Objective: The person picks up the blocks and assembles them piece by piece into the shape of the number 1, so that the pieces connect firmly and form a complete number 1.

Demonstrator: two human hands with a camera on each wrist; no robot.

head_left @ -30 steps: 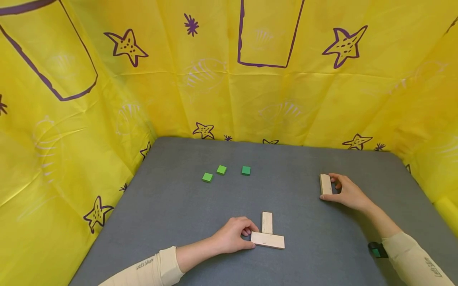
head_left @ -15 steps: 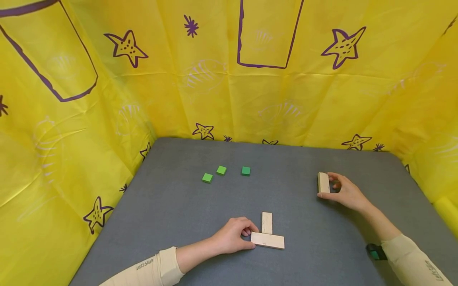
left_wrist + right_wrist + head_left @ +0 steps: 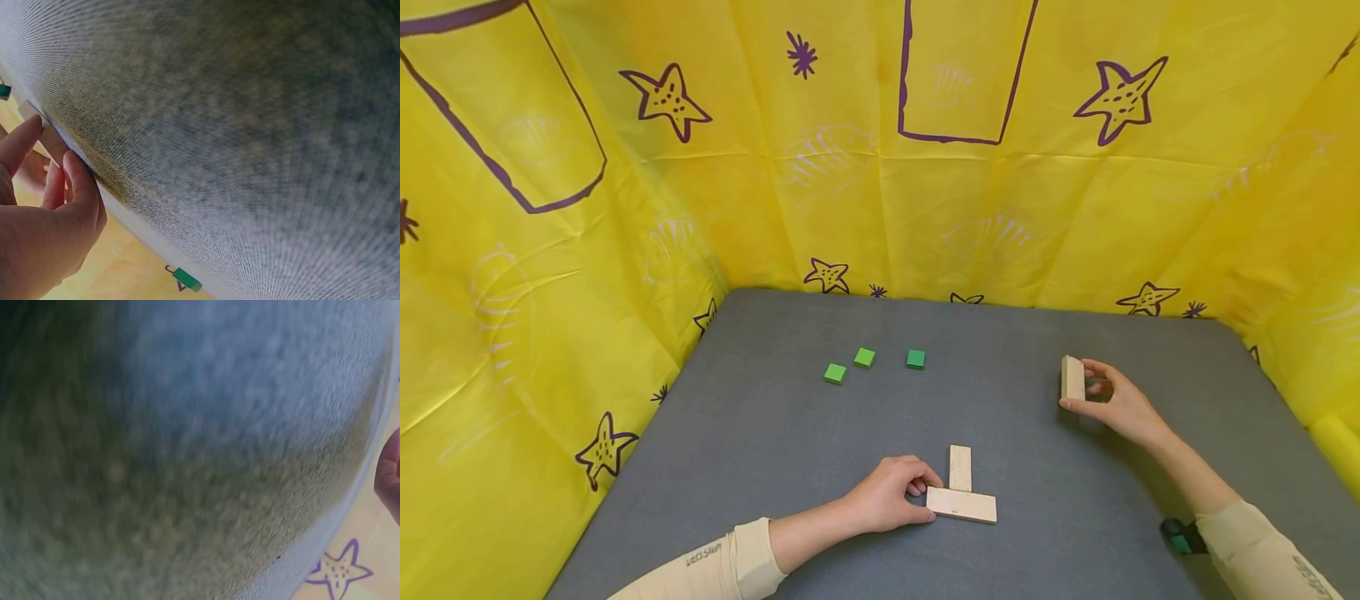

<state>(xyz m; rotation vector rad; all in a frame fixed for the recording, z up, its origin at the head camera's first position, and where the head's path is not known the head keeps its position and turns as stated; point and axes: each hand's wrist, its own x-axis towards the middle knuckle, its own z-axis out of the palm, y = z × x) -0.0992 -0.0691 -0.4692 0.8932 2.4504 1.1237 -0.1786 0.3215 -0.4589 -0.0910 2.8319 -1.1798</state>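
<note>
In the head view, my left hand (image 3: 891, 493) pinches the left end of a pale wooden block (image 3: 961, 504) lying flat on the table. Thumb and index finger (image 3: 81, 181) also show at the block (image 3: 51, 142) in the left wrist view. A second wooden block (image 3: 960, 467) points away from the first one's far long side, so the two make an upside-down T. Farther off to the right, my right hand (image 3: 1123, 407) grips a third wooden block (image 3: 1072, 379) by its ends, between thumb and fingers. Only part of that hand (image 3: 389, 478) appears in the right wrist view; its block is out of sight there.
Two light green square tiles (image 3: 835, 373) (image 3: 864, 358) and a darker green tile (image 3: 915, 359) lie toward the back of the grey table (image 3: 760, 433). Yellow cloth (image 3: 865, 208) with purple starfish drawings surrounds the table at the back and sides. A dark wrist device (image 3: 1180, 537) sits under the right forearm.
My right hand has shifted a little left and away from me, carrying its wooden block along. The left hand, the two blocks beside it and the green tiles have stayed put.
</note>
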